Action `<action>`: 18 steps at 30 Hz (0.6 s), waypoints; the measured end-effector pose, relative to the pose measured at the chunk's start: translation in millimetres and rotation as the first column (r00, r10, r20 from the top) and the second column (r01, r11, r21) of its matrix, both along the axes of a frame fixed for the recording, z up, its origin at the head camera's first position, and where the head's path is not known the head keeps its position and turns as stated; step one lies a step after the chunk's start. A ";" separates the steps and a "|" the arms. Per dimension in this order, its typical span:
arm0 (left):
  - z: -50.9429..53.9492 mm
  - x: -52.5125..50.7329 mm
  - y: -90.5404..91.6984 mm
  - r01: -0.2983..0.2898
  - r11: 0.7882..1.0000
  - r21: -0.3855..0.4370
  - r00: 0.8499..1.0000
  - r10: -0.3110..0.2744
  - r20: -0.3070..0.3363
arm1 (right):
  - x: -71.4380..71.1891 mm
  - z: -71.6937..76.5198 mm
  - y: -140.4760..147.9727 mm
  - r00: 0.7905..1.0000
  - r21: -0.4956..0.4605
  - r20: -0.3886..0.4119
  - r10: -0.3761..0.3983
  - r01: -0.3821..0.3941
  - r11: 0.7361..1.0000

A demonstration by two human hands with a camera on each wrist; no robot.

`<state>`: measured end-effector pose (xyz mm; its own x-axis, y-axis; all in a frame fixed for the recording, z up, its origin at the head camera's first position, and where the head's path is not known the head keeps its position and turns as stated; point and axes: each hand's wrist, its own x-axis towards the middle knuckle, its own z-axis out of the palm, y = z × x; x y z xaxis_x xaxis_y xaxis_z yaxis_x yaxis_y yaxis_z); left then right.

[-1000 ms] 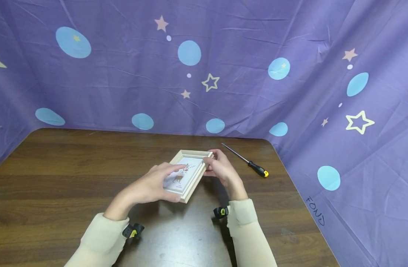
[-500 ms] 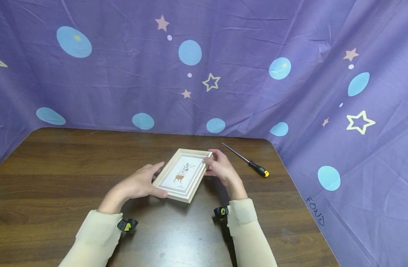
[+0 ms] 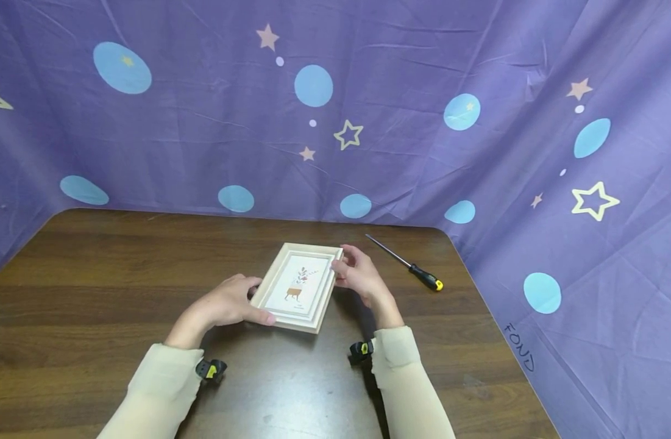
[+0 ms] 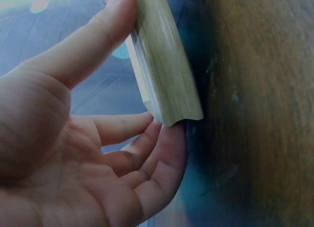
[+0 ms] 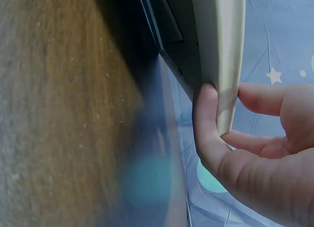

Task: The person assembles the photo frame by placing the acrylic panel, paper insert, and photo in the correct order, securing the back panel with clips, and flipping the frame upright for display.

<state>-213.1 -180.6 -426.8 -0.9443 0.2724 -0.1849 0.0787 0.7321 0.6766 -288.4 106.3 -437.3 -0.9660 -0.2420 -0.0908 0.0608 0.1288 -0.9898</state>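
A pale wooden picture frame [image 3: 298,286] is held up off the table, its face with a small plant drawing turned upward. My left hand [image 3: 228,303] grips its near left corner, the thumb along the front edge. In the left wrist view the fingertips [image 4: 171,138] touch the frame's end from beneath and beside. The far right side is pinched by my right hand [image 3: 364,281], thumb on one face and a finger behind. The frame's dark back [image 5: 181,40] shows in the right wrist view, tilted away from the tabletop.
A screwdriver [image 3: 423,277] with a black and yellow handle lies on the brown wooden table [image 3: 121,280], right of the right hand. A purple curtain [image 3: 203,110] with stars and dots hangs behind the table and along its right side.
My left hand has drawn back from over the picture to the frame's left corner. The frame has shifted slightly left and turned a little. My right hand keeps its grip.
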 end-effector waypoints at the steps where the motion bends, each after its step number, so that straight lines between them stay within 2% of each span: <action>1: -0.2 0.0 0.3 -0.009 1.000 -0.006 1.000 0.009 0.005 | -0.2 -0.9 0.3 1.000 0.010 0.006 0.003 -0.003 1.000; 9: -0.7 2.2 5.5 -0.043 0.998 -0.036 0.999 0.043 -0.013 | 0.0 -9.2 -2.8 1.000 0.071 -0.011 -0.006 0.006 0.997; 18: -0.2 4.1 9.9 -0.076 0.996 -0.056 0.996 0.073 -0.046 | -0.4 -15.6 -5.3 0.997 0.122 -0.043 0.060 -0.055 0.991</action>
